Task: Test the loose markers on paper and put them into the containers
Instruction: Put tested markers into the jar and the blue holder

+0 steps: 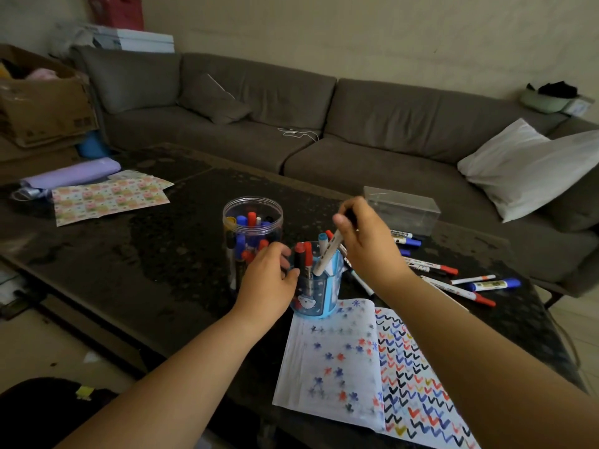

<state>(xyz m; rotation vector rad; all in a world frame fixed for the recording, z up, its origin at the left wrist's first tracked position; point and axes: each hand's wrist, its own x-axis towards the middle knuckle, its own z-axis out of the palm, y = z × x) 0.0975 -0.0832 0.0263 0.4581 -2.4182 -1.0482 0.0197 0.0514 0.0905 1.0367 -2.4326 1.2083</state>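
My left hand grips the side of a blue pen cup that holds several markers. My right hand pinches a white marker with a black cap and holds it tilted, its lower end inside the cup. A clear round jar behind the cup is full of red, blue and black markers. Several loose markers lie on the table to the right. An open notebook with coloured stars and check marks lies in front of the cup.
A clear rectangular box stands behind the loose markers. Patterned paper and a purple roll lie at the far left of the dark table. A grey sofa with a white pillow runs behind it.
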